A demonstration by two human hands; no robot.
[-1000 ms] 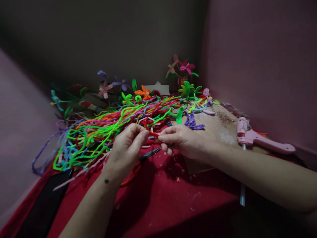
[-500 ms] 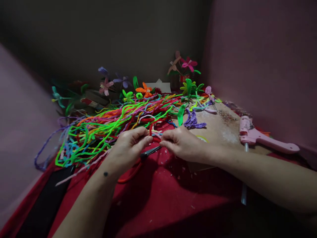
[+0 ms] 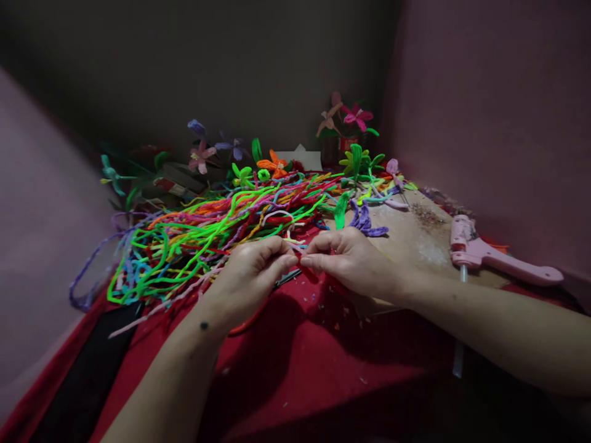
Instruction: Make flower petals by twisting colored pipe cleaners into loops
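My left hand (image 3: 252,274) and my right hand (image 3: 353,261) meet over the red cloth (image 3: 323,363), fingertips pinched together on a red pipe cleaner (image 3: 302,259) between them. Its free length curves down under my left wrist. Dark scissors (image 3: 286,280) lie on the cloth just below my left fingers. A big tangle of pipe cleaners (image 3: 217,227) in green, orange, purple and red lies right behind both hands.
Finished pipe-cleaner flowers (image 3: 272,165) stand along the back, with a pot of pink ones (image 3: 344,123) in the corner. A pink glue gun (image 3: 489,255) lies at the right on a cardboard sheet (image 3: 415,240). Walls close in left, back and right.
Both hands have dropped slightly toward the cloth and closed up, fingertips now touching on the red pipe cleaner; the view has shifted a little.
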